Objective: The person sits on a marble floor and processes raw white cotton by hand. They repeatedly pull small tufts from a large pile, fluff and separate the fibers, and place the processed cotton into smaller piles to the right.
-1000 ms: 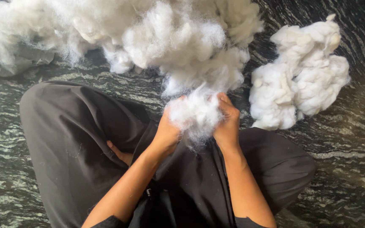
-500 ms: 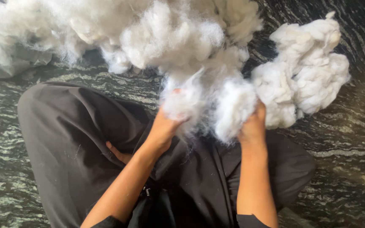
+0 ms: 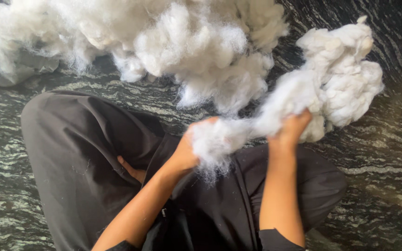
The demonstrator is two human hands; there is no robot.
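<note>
The person sits cross-legged on the floor, dark stone veined with pale streaks, and has a tuft of white fibre stretched between both hands over the lap. The left hand has its fingers closed on the near end of the tuft; the right hand has its fingers pinched on the far end, right against the small pile lying on the floor to the right. Between the hands the fibre thins to a wispy bridge with loose strands trailing downward. To tease it well, I'd judge a light grip and a slow, even pull apart best, so the clump opens instead of tearing in lumps. The big heap across the top looks airy and cloudlike, its edges fraying into fine haze; the small pile seems denser, in rounded knobs. The trousers are matte black cloth, with a few stray white threads clinging. A bare foot peeks from under the left forearm.
</note>
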